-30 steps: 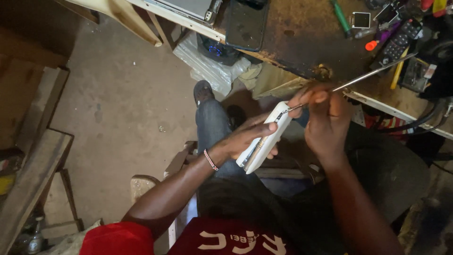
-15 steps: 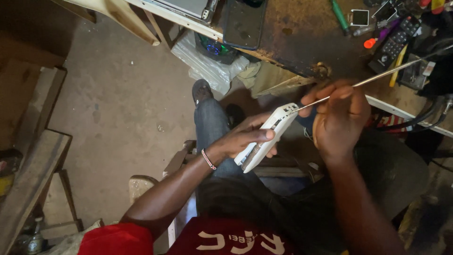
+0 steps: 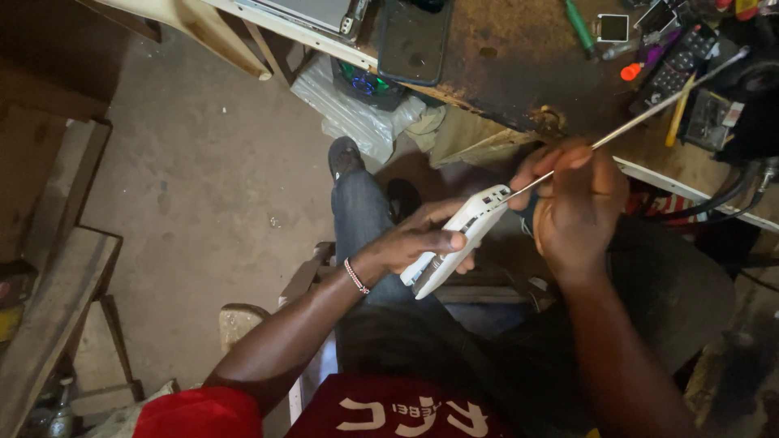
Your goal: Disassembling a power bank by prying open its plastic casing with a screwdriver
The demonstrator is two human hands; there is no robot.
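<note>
I am seeing one white handset (image 3: 456, 242), a slim device held over the lap, just below the table (image 3: 519, 65) edge. Its long axis is running diagonally, the upper end pointing up and right toward the table, the lower end pointing down and left toward the knee. My left hand (image 3: 422, 243) is wrapping around its middle, fingers curled over the top face and thumb underneath. One thin metal rod (image 3: 641, 113) is meeting the upper end of the handset; its tip is touching that end, and the shaft is slanting up and right across the table edge. My right hand (image 3: 578, 207) is pinching the rod between thumb and fingertips close to the tip, the other fingers folded in.

On the rusty table I am counting one dark phone (image 3: 412, 36) lying face up, one green-handled tool (image 3: 579, 26), one black remote (image 3: 680, 69) and one yellow stick (image 3: 678, 118), all well apart from the handset. Black cables (image 3: 714, 203) are hanging just right of my right hand. Under the table a clear plastic bag (image 3: 349, 109) is lying on the floor near one shoe (image 3: 345, 156).
</note>
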